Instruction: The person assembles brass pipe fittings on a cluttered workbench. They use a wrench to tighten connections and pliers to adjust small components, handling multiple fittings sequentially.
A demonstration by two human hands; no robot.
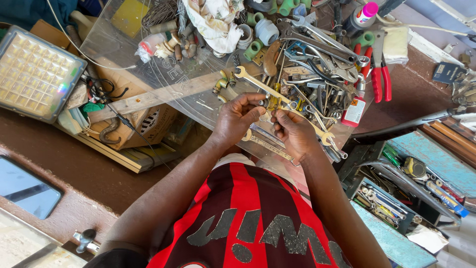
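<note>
Head cam: both forearms reach fwd and meet. Left hand (237,119) curled, thumb and fingers pinched on 1 small brass fitting (270,103); right hand (293,133) just beside it, fingertips closed on same piece from below. Under hands, 1 tape measure blade (267,145). Just beyond, 1 open-end wrench (255,83) on desk (411,94). Farther right, 1 pr red pliers (381,79).
</note>
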